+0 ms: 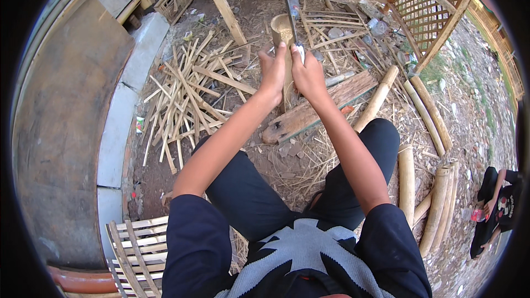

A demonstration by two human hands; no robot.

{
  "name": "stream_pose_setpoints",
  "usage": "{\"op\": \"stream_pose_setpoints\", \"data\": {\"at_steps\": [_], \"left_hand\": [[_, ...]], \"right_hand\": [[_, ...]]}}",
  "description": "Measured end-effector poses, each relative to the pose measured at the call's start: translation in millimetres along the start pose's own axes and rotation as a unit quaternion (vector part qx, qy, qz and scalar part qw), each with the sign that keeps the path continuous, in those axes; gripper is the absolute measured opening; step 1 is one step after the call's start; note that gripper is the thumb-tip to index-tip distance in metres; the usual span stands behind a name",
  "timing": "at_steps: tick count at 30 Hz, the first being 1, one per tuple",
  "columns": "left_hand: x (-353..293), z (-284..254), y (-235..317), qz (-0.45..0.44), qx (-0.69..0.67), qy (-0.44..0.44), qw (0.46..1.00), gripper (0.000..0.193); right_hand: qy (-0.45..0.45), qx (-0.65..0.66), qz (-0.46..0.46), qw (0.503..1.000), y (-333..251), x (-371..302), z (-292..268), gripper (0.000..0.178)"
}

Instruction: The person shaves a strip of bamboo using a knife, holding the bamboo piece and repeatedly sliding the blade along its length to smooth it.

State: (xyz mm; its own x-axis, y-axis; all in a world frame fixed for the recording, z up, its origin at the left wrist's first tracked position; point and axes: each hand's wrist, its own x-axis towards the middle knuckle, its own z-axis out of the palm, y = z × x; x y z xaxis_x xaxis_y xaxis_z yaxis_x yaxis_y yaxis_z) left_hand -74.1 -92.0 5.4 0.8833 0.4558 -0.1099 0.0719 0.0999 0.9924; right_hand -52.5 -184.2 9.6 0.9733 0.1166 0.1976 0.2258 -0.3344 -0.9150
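Note:
My right hand [308, 74] is closed round the white handle of a long knife [288, 14], whose dark blade points away from me. The blade passes beside the open rim of a pale bamboo piece [280, 26]. My left hand [272, 73] grips this bamboo, with the thumb along its near side and the fingers on the left. Its lower part shows between my wrists, in front of a weathered wooden plank [326, 105] on the ground. The two hands are close together, thumbs side by side. Whether the blade touches the bamboo, I cannot tell.
A heap of split bamboo strips [185, 91] lies at the left. Bamboo poles [407, 182] lie at the right. A lattice panel [430, 19] stands at the far right, a slatted bamboo frame [141, 254] at the near left. Another person [497, 209] sits at the right edge.

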Motion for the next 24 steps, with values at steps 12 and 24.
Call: {"op": "stream_pose_setpoints", "data": {"at_steps": [12, 24], "left_hand": [[-2.7, -1.6, -8.9, -0.081, -0.102, -0.155, 0.979, 0.061], [0.1, -19.1, -1.2, -0.096, -0.027, -0.150, 0.984, 0.052]], "right_hand": [[-0.007, -0.079, -0.034, 0.996, -10.1, 1.3, -3.8, 0.048], [-0.092, -0.082, -0.038, 0.992, 1.2, 19.2, -1.7, 0.053]]}}
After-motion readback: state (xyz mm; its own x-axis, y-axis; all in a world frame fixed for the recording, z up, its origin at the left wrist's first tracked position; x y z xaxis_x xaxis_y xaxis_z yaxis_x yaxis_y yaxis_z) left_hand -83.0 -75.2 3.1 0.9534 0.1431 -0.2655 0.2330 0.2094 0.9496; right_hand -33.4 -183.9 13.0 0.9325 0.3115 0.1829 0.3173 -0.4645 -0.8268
